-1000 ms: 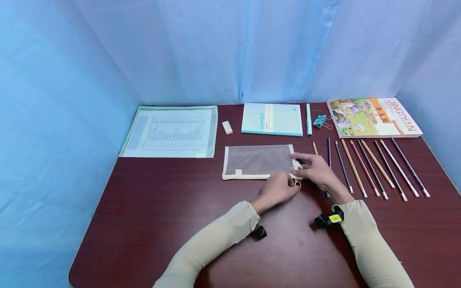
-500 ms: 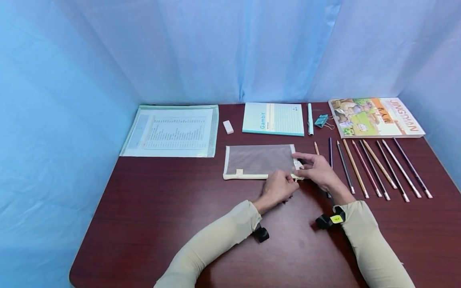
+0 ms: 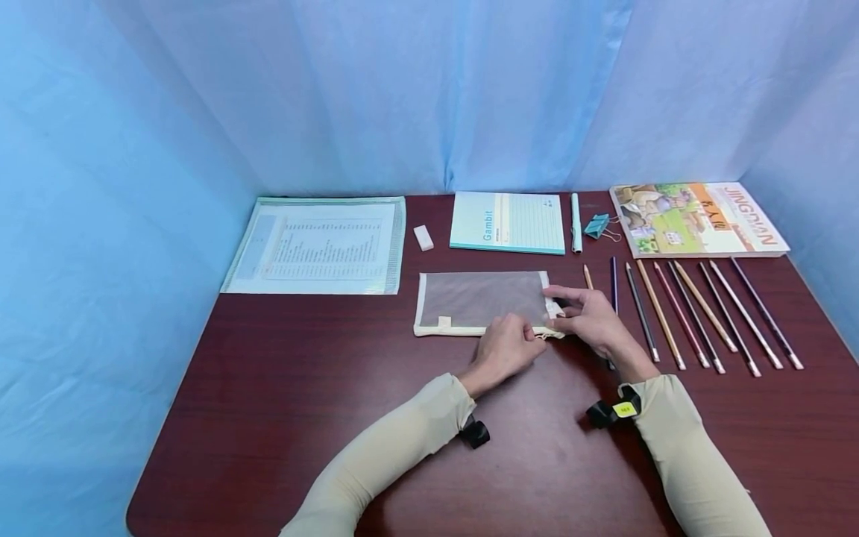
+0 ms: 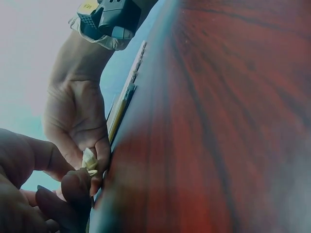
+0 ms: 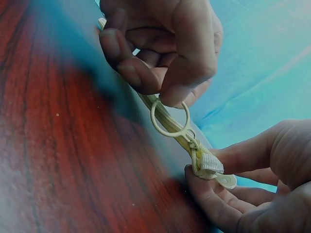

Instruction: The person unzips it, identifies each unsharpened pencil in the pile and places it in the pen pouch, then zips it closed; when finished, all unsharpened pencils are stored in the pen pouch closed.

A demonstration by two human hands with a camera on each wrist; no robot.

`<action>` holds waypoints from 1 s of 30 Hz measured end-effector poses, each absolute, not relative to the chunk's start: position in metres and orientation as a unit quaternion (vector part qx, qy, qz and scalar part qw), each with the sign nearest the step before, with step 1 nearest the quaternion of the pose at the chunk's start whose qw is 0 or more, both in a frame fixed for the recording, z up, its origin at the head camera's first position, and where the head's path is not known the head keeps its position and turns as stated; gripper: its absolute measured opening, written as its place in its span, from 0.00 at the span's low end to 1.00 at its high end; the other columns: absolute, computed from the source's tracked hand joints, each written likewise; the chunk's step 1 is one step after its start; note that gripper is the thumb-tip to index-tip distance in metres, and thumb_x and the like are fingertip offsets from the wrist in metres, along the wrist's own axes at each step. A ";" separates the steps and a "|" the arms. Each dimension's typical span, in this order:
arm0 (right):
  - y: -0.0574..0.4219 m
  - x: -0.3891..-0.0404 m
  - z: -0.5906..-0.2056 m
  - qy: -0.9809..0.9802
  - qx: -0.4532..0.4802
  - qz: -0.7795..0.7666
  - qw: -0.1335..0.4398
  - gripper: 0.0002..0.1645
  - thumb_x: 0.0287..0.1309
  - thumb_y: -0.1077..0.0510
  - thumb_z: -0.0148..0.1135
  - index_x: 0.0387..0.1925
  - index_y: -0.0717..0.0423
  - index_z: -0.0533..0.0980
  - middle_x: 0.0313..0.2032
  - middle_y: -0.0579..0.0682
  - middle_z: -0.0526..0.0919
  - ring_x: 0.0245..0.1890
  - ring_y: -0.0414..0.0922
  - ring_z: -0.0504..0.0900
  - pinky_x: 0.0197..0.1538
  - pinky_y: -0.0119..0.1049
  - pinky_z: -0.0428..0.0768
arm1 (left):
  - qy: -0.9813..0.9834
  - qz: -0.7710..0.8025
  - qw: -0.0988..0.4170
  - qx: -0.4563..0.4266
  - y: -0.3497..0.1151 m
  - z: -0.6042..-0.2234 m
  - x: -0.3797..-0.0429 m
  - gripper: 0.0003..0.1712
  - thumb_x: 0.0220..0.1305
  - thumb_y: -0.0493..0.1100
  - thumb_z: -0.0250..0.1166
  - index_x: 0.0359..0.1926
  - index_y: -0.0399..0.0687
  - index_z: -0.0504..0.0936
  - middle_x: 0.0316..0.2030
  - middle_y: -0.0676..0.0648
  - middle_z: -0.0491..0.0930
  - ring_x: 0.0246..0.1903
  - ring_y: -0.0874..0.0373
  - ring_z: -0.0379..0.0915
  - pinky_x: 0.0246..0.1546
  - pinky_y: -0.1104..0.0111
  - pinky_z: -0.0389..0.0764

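A flat pencil pouch (image 3: 483, 298) of grey mesh with cream edging lies mid-table in the head view, its zipper along the near side. At its right end my left hand (image 3: 508, 347) pinches the zipper's ring pull (image 5: 153, 119), as the right wrist view shows. My right hand (image 3: 593, 321) holds the pouch's near right corner, thumb and fingers on either side of the fabric end tab (image 5: 211, 164). The left wrist view has both hands close together, with the pale tab (image 4: 89, 159) by the right fingers. Whether the pouch holds anything cannot be made out.
Several pencils (image 3: 684, 317) lie in a row right of the right hand. Along the back are a document sleeve (image 3: 322, 246), an eraser (image 3: 423, 238), a notebook (image 3: 506, 222), a pen (image 3: 576, 224), a binder clip (image 3: 596, 226) and a book (image 3: 698, 220). Blue curtains surround the table.
My left hand has shifted slightly left along the zipper edge, drawing the ring pull leftward. The right hand stays at the pouch corner, and the pouch lies as before.
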State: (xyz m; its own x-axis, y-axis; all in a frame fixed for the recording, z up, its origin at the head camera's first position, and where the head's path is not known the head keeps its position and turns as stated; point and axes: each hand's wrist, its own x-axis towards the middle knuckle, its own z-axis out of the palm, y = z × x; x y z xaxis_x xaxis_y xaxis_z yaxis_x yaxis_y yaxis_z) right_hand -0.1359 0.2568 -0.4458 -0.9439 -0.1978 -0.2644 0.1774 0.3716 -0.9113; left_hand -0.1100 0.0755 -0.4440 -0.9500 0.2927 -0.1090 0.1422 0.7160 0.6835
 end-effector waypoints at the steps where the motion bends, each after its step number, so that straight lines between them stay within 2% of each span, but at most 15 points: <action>1: 0.257 -0.136 -0.446 0.810 -0.005 -0.562 0.168 0.35 0.58 0.72 0.62 0.67 0.70 0.67 0.72 0.67 0.62 0.35 0.26 0.82 0.35 0.22 0.84 | 0.920 0.358 0.107 0.119 0.074 -0.444 -0.110 0.13 0.53 0.45 0.71 0.18 0.53 0.77 0.13 0.60 0.70 0.14 0.69 0.64 0.12 0.78 0.64; 6: 0.256 -0.136 -0.447 0.811 0.000 -0.561 0.166 0.35 0.57 0.73 0.63 0.67 0.71 0.67 0.72 0.67 0.63 0.35 0.27 0.82 0.34 0.22 0.84 | 0.918 0.358 0.112 0.127 0.071 -0.445 -0.112 0.13 0.54 0.45 0.71 0.18 0.53 0.76 0.14 0.60 0.68 0.15 0.69 0.63 0.12 0.79 0.63; 13: 0.256 -0.136 -0.446 0.818 0.004 -0.551 0.168 0.35 0.57 0.69 0.66 0.66 0.69 0.68 0.73 0.65 0.63 0.37 0.35 0.85 0.34 0.23 0.84 | 0.920 0.353 0.110 0.130 0.062 -0.444 -0.113 0.11 0.53 0.43 0.69 0.19 0.53 0.77 0.15 0.59 0.70 0.15 0.68 0.64 0.12 0.79 0.64; 22: 0.255 -0.136 -0.444 0.816 0.011 -0.553 0.170 0.35 0.57 0.71 0.65 0.67 0.69 0.68 0.73 0.65 0.62 0.35 0.31 0.82 0.34 0.23 0.84 | 0.920 0.354 0.108 0.132 0.043 -0.444 -0.116 0.10 0.54 0.43 0.69 0.19 0.51 0.79 0.16 0.58 0.71 0.15 0.67 0.65 0.13 0.78 0.65; 30: 0.256 -0.137 -0.446 0.827 0.011 -0.537 0.168 0.35 0.57 0.71 0.65 0.67 0.66 0.69 0.73 0.64 0.64 0.35 0.30 0.81 0.33 0.24 0.84 | 0.911 0.380 0.102 0.123 0.021 -0.443 -0.117 0.10 0.53 0.42 0.69 0.19 0.50 0.78 0.11 0.58 0.69 0.11 0.68 0.64 0.13 0.79 0.65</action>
State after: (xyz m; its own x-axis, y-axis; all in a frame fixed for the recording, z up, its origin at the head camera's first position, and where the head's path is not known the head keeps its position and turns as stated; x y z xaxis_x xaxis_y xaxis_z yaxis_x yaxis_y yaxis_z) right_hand -0.1369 0.2556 -0.4462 -0.9432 -0.1627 -0.2897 0.1986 0.4230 -0.8841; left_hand -0.1171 0.0207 -0.4433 -0.9491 0.3011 -0.0919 0.1466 0.6811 0.7174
